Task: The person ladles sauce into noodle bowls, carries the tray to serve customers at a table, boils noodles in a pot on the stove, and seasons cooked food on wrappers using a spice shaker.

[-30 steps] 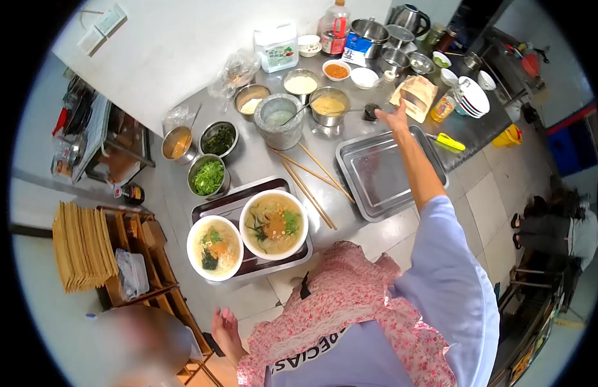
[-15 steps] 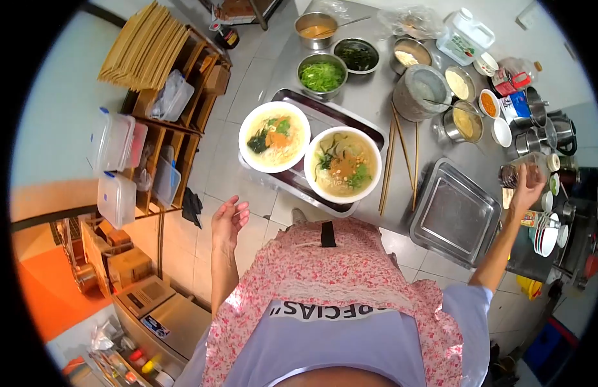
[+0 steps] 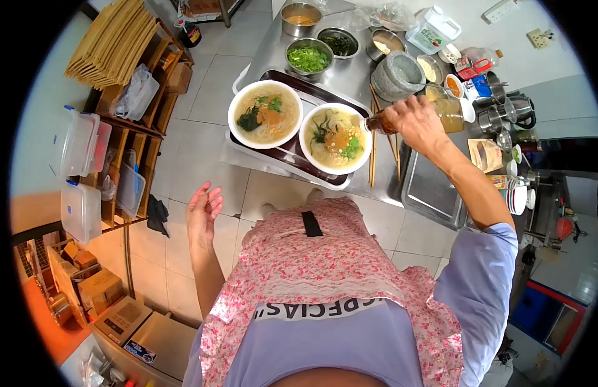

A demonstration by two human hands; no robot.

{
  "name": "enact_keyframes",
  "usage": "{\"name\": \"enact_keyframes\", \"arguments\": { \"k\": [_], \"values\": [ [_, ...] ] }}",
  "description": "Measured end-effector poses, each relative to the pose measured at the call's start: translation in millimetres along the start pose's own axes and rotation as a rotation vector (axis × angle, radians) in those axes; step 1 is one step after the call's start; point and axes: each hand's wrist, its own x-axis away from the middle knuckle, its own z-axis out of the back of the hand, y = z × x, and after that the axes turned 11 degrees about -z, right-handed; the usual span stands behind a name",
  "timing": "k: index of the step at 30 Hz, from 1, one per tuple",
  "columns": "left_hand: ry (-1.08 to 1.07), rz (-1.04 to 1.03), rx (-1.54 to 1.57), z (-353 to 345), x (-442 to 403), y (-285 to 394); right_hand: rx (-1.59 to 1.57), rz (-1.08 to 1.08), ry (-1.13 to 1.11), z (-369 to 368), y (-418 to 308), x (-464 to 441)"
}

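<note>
My right hand grips a clear bottle with dark brown contents near its mouth. The bottle is tilted almost level, its white-tipped end at the rim of the right-hand white bowl. Noodle soup with greens, chopped nuts and a brown powder fills that bowl. To its left a second white bowl holds a similar soup with dark greens. Both bowls stand on a dark tray. My left hand hangs in the air over the floor, fingers loosely apart, holding nothing.
Steel bowls of chopped greens, dark seaweed-like greens and sauce stand behind the tray. A stone mortar, chopsticks and a steel tray are to the right. Shelves with plastic boxes stand left.
My right hand has brought the bottle from the table's far right over to the right-hand soup bowl and tipped it. The view has shifted slightly; my left hand remains open.
</note>
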Motion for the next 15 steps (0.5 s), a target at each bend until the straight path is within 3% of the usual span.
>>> {"name": "enact_keyframes", "arguments": {
  "k": [5, 12, 15],
  "values": [
    [0.077, 0.014, 0.021, 59.7, 9.6, -7.5, 0.085, 0.039, -0.102, 16.3, -25.2, -1.9],
    [0.093, 0.016, 0.047, 106.6, 7.2, -1.3, -0.252, -0.243, -0.313, 41.4, -35.3, -21.0],
    [0.073, 0.010, 0.056, 116.3, 0.6, 2.3, -0.321, -0.215, -0.243, 61.9, -64.7, -52.3]
  ]
}}
